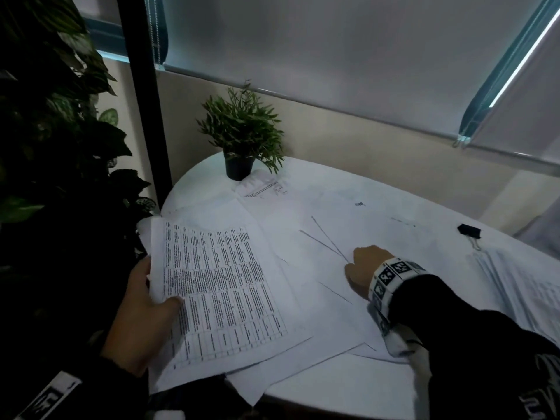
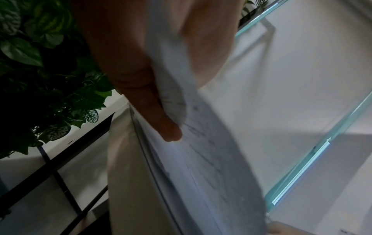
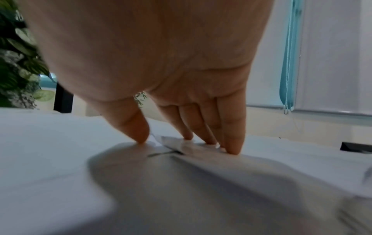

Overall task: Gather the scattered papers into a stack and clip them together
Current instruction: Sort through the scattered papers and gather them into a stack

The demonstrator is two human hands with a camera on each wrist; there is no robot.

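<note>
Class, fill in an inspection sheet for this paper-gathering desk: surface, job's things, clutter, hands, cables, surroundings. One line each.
Surface: round white table, mostly covered by sheets.
Job's things: printed stack lifted at the left edge; loose papers overlapping, unaligned; more sheets at right; black binder clip lying unused at right.
Clutter: small potted plant at the table's far edge.
Hands: left hand holds the printed stack; right hand, fingers straight, presses the loose papers.
Cables: nothing seen.
Surroundings: window blinds, bead cord, leafy plant left.
</note>
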